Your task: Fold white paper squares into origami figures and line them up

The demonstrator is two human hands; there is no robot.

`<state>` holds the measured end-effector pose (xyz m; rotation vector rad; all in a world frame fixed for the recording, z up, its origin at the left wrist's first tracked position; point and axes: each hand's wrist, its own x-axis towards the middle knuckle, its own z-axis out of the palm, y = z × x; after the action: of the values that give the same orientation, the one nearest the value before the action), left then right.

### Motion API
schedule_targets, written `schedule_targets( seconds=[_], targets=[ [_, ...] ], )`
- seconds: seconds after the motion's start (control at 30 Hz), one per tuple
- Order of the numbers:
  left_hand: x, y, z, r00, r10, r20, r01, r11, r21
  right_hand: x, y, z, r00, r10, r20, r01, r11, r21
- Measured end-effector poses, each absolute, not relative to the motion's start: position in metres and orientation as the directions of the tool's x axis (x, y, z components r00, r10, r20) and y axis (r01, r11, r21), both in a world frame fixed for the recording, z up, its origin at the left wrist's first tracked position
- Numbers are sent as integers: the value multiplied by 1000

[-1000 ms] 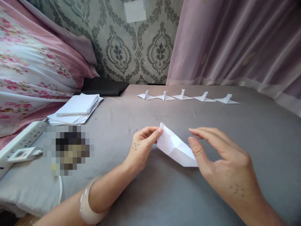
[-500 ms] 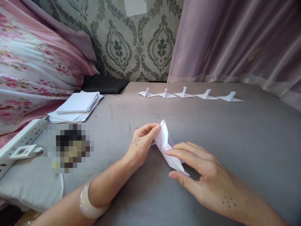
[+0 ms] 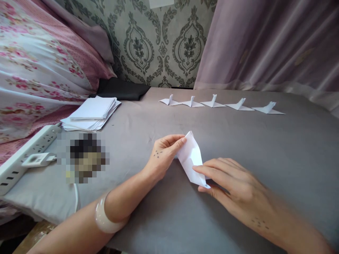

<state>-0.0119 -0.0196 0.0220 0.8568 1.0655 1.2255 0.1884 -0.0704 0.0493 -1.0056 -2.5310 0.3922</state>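
Observation:
A white sheet of folded paper is held up over the grey cloth surface, tilted, with its top corner pointing away from me. My left hand pinches its upper left edge between thumb and fingers. On the lower right side, my right hand has its index fingertip on the paper's face and its thumb at the bottom tip; its other fingers reach behind, partly hidden. Several folded paper figures, each with an upright middle and flat pointed sides, stand in a row at the back.
A stack of white paper lies at the left, near a black folded item. A white power strip with a plugged-in charger runs along the left edge. Beside it is a blurred-out object. Curtains hang at the right.
The paper has turned, showing a wider, flatter face. My right thumb has come up to its lower tip. The whole view has shifted slightly.

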Motion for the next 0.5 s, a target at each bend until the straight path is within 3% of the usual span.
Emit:
schedule_targets(
  seconds=[0.13,0.33,0.5],
  targets=[
    [-14,-19,22,16,987,-163,-311,160,937,183,-72,52,-621,715,321,635,699,-328],
    [-15,-18,18,14,989,-149,-346,144,927,178,-70,43,-388,831,397,793,521,-315],
    [-12,-19,16,46,990,-132,-355,140,924,176,-68,34,-359,844,399,819,490,-299]
  ],
)
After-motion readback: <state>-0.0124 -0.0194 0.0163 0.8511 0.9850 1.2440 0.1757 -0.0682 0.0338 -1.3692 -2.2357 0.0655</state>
